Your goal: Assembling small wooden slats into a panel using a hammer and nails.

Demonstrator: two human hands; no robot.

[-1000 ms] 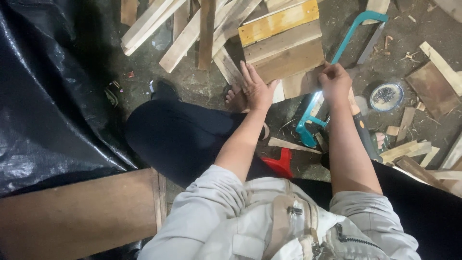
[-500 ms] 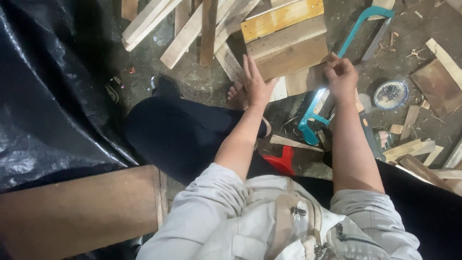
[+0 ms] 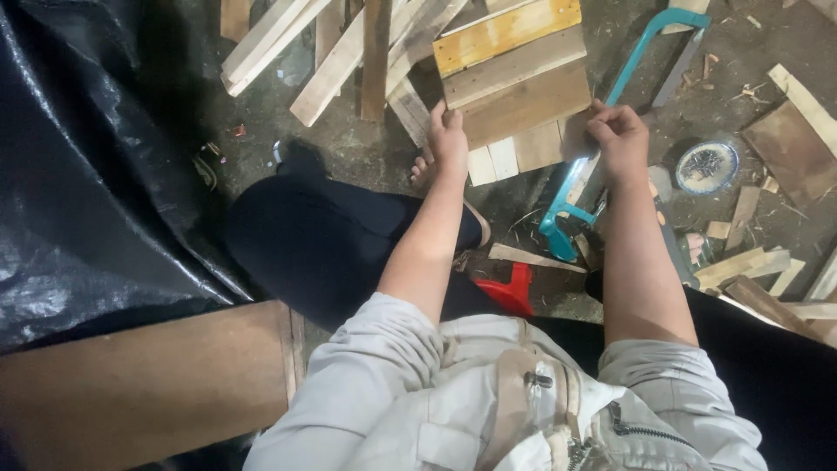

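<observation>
While the person sits above a littered floor [image 3: 349,157], both hands grip a slatted wooden panel [image 3: 514,87] — left hand [image 3: 449,139], right hand [image 3: 619,139]. A teal hacksaw [image 3: 610,122] lies just beside.

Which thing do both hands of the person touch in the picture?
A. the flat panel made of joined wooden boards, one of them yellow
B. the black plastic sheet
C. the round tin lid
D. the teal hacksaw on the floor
A: the left hand grips the left edge of the flat panel of joined wooden boards and the right hand holds its right lower corner; the teal hacksaw lies beside it, not gripped.
</observation>
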